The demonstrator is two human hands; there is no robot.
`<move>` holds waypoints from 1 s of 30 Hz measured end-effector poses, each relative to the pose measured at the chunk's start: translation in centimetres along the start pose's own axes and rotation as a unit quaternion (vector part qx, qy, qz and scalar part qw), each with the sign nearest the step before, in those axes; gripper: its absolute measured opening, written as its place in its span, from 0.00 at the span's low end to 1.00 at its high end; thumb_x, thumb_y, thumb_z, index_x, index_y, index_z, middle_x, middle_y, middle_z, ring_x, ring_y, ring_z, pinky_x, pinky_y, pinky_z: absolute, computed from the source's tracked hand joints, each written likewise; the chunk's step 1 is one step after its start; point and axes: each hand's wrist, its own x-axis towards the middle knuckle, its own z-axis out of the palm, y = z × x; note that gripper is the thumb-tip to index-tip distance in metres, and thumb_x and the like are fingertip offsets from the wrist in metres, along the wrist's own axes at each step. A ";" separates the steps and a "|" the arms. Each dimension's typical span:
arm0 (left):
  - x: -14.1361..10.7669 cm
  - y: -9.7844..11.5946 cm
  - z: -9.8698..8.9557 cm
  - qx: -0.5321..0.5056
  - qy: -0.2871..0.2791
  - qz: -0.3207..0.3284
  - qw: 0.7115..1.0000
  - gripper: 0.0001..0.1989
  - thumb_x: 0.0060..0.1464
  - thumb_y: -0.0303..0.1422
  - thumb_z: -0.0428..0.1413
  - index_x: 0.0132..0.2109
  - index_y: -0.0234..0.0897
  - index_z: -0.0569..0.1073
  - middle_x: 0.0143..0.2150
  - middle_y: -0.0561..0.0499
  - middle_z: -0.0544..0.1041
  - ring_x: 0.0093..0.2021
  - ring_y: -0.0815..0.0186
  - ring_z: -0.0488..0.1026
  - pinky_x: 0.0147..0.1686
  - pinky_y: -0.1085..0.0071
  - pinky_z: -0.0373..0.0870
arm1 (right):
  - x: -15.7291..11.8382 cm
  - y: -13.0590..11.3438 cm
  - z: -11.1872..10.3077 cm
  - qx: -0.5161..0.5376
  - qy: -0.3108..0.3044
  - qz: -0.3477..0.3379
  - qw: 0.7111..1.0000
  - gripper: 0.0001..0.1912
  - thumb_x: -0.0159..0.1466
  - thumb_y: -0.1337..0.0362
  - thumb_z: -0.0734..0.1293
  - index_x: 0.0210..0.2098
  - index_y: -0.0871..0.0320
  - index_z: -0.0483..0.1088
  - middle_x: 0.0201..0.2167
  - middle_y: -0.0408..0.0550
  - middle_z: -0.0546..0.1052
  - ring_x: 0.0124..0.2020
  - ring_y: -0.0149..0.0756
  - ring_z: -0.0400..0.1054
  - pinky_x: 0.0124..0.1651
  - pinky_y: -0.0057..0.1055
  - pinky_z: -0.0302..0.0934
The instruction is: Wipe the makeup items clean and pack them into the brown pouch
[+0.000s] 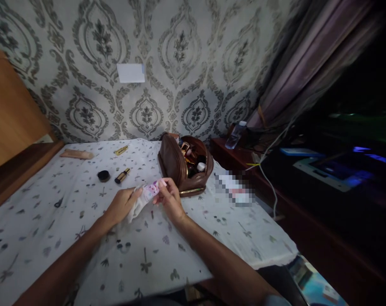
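Between my two hands, above the cloth-covered table, is a soft white packet with pink and purple print (148, 192); its exact kind is unclear. My left hand (122, 205) grips its lower left side, thumb on top. At the upper right end, the fingers of my right hand (171, 199) pinch the packet's edge. Just behind my right hand stands an open brown makeup bag (172, 159), with several cosmetics inside, including a white-capped item (201, 166). A black-and-gold lipstick tube (122, 175) and a round black container (103, 176) lie beyond my left hand.
The white patterned tablecloth (145, 246) spans the table. Farther back lie a small gold item (121, 150) and a long tan item (76, 154). A blurred-out item (235, 189) lies right of the bag. On the right are a clear bottle (235, 136) and a white cable (269, 187).
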 end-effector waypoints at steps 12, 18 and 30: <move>0.3 -1.3 -0.5 -0.184 0.075 -0.075 0.977 0.26 0.56 0.53 0.53 0.21 0.38 0.65 0.18 0.55 0.63 0.21 0.69 0.59 0.21 0.73 0.54 | -0.1 -1.1 0.1 -0.012 -0.030 0.039 0.999 0.22 0.50 0.50 0.77 0.36 0.54 0.69 0.28 0.39 0.75 0.22 0.28 0.67 0.25 0.26 0.62; 0.5 -1.6 -0.5 -0.150 0.114 -0.025 0.982 0.18 0.60 0.44 0.52 0.51 0.38 0.73 0.43 0.49 0.77 0.44 0.60 0.73 0.45 0.68 0.67 | -0.1 -1.1 0.2 0.026 -0.013 0.002 1.000 0.21 0.51 0.54 0.77 0.38 0.52 0.67 0.32 0.38 0.76 0.29 0.33 0.74 0.38 0.33 0.71; 0.9 -1.1 2.1 -0.563 0.063 -0.180 0.804 0.24 0.36 0.44 0.70 0.31 0.37 0.66 0.19 0.60 0.63 0.15 0.77 0.56 0.13 0.80 0.47 | -1.0 1.0 0.9 -0.045 -0.028 -0.021 0.998 0.23 0.53 0.52 0.76 0.38 0.52 0.63 0.37 0.43 0.76 0.32 0.35 0.74 0.41 0.35 0.71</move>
